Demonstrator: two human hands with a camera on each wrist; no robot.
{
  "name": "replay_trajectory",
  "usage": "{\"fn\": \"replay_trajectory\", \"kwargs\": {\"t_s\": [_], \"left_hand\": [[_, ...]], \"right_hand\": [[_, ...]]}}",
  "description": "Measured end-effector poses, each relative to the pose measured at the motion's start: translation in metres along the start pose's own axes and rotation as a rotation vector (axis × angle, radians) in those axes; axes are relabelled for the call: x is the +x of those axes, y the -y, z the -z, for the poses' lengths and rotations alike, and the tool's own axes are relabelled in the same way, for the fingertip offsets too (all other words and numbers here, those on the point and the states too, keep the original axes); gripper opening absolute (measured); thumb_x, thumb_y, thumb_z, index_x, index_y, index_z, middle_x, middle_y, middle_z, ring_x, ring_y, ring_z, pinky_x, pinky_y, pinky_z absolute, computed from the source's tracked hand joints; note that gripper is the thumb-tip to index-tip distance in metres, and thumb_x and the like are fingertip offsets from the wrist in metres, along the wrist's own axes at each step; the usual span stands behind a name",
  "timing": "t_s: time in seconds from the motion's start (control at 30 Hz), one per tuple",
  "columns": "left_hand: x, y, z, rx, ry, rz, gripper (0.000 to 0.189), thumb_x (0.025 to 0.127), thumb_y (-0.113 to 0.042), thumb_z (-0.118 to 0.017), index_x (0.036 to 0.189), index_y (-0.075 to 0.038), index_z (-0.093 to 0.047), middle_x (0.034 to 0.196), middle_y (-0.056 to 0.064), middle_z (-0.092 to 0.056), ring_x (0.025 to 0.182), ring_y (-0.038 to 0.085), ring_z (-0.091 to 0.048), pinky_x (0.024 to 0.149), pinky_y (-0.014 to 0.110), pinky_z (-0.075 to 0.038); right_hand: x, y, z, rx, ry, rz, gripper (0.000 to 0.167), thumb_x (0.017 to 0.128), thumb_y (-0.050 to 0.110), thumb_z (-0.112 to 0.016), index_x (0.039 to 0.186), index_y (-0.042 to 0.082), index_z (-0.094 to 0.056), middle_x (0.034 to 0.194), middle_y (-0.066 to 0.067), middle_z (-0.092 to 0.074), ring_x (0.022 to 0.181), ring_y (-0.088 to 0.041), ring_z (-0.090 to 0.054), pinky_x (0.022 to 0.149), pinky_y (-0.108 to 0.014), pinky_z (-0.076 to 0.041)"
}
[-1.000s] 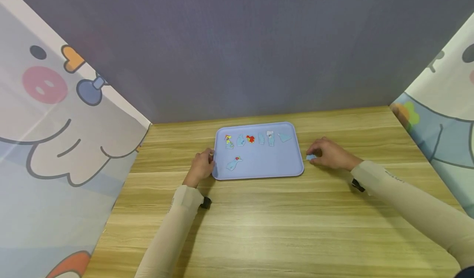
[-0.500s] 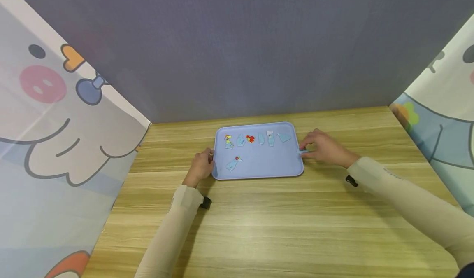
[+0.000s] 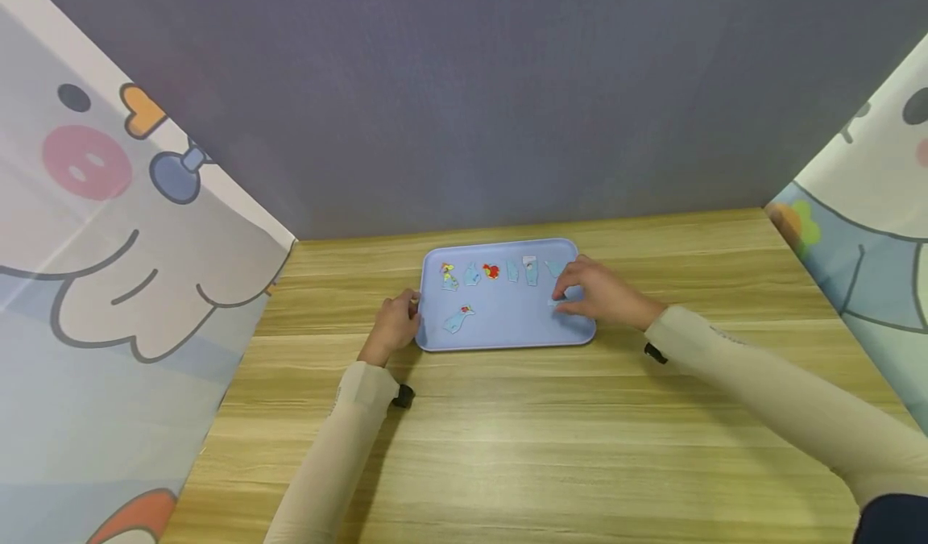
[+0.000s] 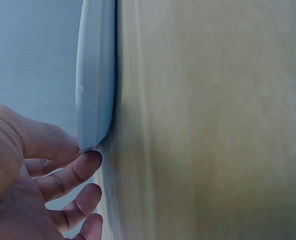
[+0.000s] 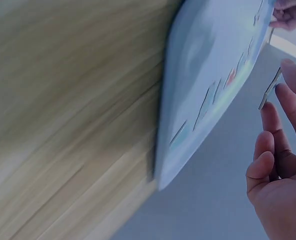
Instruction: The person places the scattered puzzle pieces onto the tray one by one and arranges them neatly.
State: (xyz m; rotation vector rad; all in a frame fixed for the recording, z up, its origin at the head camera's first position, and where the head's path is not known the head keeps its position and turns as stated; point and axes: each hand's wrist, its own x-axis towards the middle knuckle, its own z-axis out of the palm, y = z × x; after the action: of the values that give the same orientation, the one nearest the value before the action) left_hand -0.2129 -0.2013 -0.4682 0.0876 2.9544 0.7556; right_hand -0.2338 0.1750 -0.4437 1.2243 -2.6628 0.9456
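Observation:
A pale blue tray (image 3: 507, 325) lies on the table with several thin, irregular puzzle pieces on it. My left hand (image 3: 395, 323) pinches the tray's left edge, thumb on the rim and a fingertip against its outer side in the left wrist view. Over the tray's right part, my right hand (image 3: 605, 294) pinches a thin puzzle piece (image 5: 270, 90) between thumb and fingers. That piece is seen edge-on in the right wrist view, clear of the tray surface. A light blue piece (image 3: 554, 268) behind the right hand is partly hidden.
Along the tray's far side runs a row of pieces, among them a red one (image 3: 491, 272) and a yellow-patterned one (image 3: 449, 276). Another piece (image 3: 459, 318) lies nearer, at left. A grey partition (image 3: 507, 109) stands behind the wooden table (image 3: 522, 439).
My right hand has moved left from the table beside the tray, across its right rim, carrying the puzzle piece over the tray. The left hand and tray have stayed put.

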Motion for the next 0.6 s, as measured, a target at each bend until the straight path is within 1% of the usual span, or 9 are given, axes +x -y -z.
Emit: {"fn": "replay_trajectory", "kwargs": {"t_s": [0.07, 0.2, 0.23, 0.27, 0.37, 0.47, 0.5, 0.6], "left_hand": [[0.000, 0.000, 0.000, 0.001, -0.001, -0.004, 0.035, 0.089, -0.007, -0.059, 0.124, 0.000, -0.054, 0.094, 0.010, -0.060, 0.094, 0.033, -0.048, 0.087, 0.053, -0.034], [-0.001, 0.000, 0.001, 0.001, -0.004, -0.011, 0.035, 0.088, -0.006, -0.059, 0.123, 0.000, -0.054, 0.092, 0.010, -0.060, 0.093, 0.033, -0.048, 0.085, 0.051, -0.035], [-0.001, 0.000, 0.002, 0.002, -0.003, -0.012, 0.036, 0.088, -0.006, -0.059, 0.123, 0.000, -0.054, 0.092, 0.010, -0.060, 0.093, 0.033, -0.048, 0.085, 0.051, -0.035], [-0.001, 0.000, 0.002, 0.002, -0.002, -0.011, 0.036, 0.088, -0.006, -0.059, 0.123, 0.000, -0.054, 0.092, 0.010, -0.060, 0.093, 0.033, -0.048, 0.085, 0.051, -0.035], [-0.001, 0.000, 0.002, 0.002, 0.004, -0.008, 0.036, 0.089, -0.006, -0.059, 0.124, 0.000, -0.054, 0.094, 0.010, -0.061, 0.094, 0.033, -0.048, 0.086, 0.052, -0.034], [0.000, -0.001, 0.002, -0.002, 0.008, -0.006, 0.035, 0.089, -0.006, -0.058, 0.124, 0.000, -0.054, 0.095, 0.010, -0.061, 0.095, 0.033, -0.048, 0.087, 0.052, -0.034], [0.000, -0.001, 0.002, -0.002, 0.008, -0.007, 0.035, 0.089, -0.006, -0.058, 0.124, 0.000, -0.054, 0.095, 0.011, -0.061, 0.095, 0.034, -0.048, 0.087, 0.052, -0.034], [0.001, 0.000, 0.002, -0.003, 0.010, -0.005, 0.036, 0.089, -0.006, -0.059, 0.124, 0.000, -0.054, 0.096, 0.011, -0.062, 0.095, 0.034, -0.048, 0.087, 0.051, -0.035]], "right_hand": [[0.008, 0.005, -0.006, 0.008, 0.016, 0.002, 0.015, 0.070, 0.012, -0.084, 0.081, 0.013, -0.073, 0.085, 0.002, -0.063, 0.085, -0.020, -0.049, 0.078, -0.037, -0.040], [0.026, 0.015, -0.020, 0.040, 0.062, -0.035, 0.016, 0.071, 0.013, -0.083, 0.082, 0.011, -0.073, 0.087, 0.001, -0.063, 0.087, -0.022, -0.048, 0.079, -0.036, -0.040], [0.030, 0.017, -0.024, 0.038, 0.078, -0.041, 0.016, 0.071, 0.013, -0.083, 0.083, 0.011, -0.073, 0.088, 0.001, -0.063, 0.088, -0.022, -0.048, 0.081, -0.036, -0.040], [0.035, 0.019, -0.028, 0.034, 0.094, -0.040, 0.016, 0.071, 0.013, -0.083, 0.083, 0.011, -0.072, 0.088, 0.001, -0.063, 0.089, -0.022, -0.048, 0.084, -0.036, -0.039], [0.049, 0.026, -0.038, 0.025, 0.152, -0.024, 0.016, 0.072, 0.014, -0.082, 0.083, 0.010, -0.072, 0.087, 0.001, -0.064, 0.089, -0.022, -0.048, 0.087, -0.038, -0.038], [0.060, 0.031, -0.047, 0.021, 0.200, -0.012, 0.016, 0.072, 0.014, -0.082, 0.084, 0.010, -0.072, 0.086, 0.001, -0.065, 0.088, -0.022, -0.047, 0.085, -0.037, -0.038], [0.063, 0.033, -0.049, 0.023, 0.211, -0.012, 0.016, 0.072, 0.013, -0.082, 0.084, 0.010, -0.072, 0.086, 0.001, -0.065, 0.087, -0.021, -0.046, 0.082, -0.036, -0.038], [0.072, 0.034, -0.057, 0.014, 0.224, -0.015, 0.016, 0.071, 0.013, -0.083, 0.083, 0.011, -0.071, 0.085, 0.002, -0.064, 0.086, -0.019, -0.044, 0.080, -0.033, -0.037]]}}
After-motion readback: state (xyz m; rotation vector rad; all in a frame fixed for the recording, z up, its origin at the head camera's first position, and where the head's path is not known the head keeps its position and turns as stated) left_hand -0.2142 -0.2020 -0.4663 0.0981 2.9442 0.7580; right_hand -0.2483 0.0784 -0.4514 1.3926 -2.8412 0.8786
